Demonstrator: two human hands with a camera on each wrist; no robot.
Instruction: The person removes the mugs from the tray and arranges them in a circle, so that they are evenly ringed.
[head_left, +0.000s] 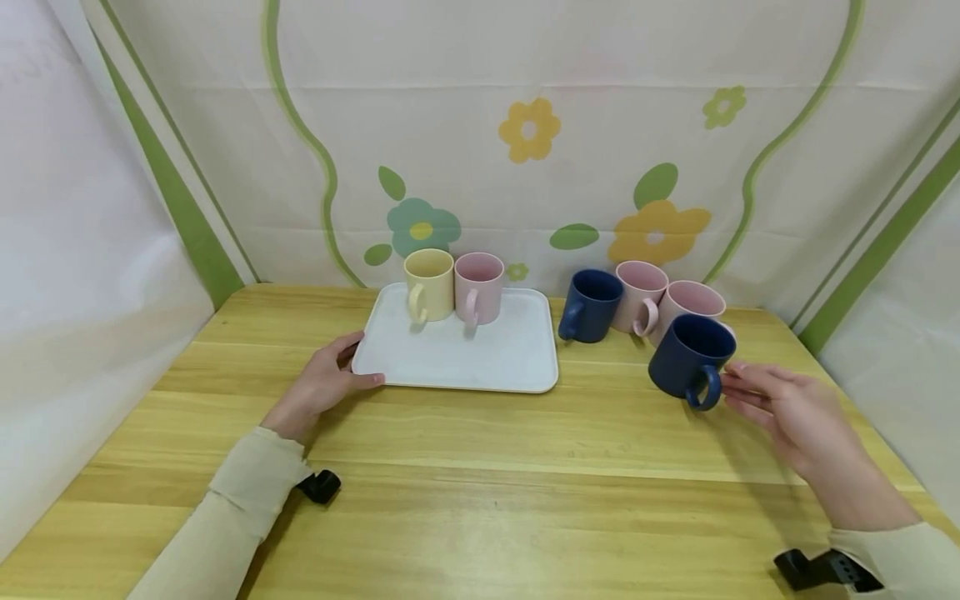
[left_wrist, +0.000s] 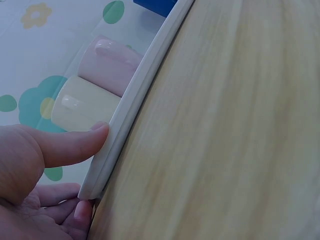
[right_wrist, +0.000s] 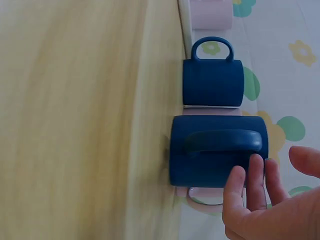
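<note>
**Left hand (head_left: 326,379) on the white tray (head_left: 450,362), right hand (head_left: 806,412) beside the front navy mug (head_left: 678,358)**

Over at the wooden table (head_left: 465,500), the person has the tray pinched at its near left corner, thumb over the rim and fingers curled about the edge. The tray lies on the tabletop, and towards its back stand a pale yellow mug (head_left: 438,293) and, just to its right, a pink tray mug (head_left: 487,298), both upright with their handles facing the person.

Off to the right of the tray I count four more mugs. The rear navy mug (head_left: 597,315) is nearest the tray, its handle pointing left and forward. Beside it is a middle pink mug (head_left: 632,307), then a right-hand pink mug (head_left: 693,297), partly hidden by the front navy mug.

That front one has its handle turned towards the person. The right hand is loosely spread at its right side, thumb apart from the fingers, gripping nothing; whether the fingertips touch the mug, I can't tell.

Behind it all hangs a pale backdrop (head_left: 450,125) printed with flowers and green leaves. Both arms wear cream sleeves (head_left: 255,483).
</note>
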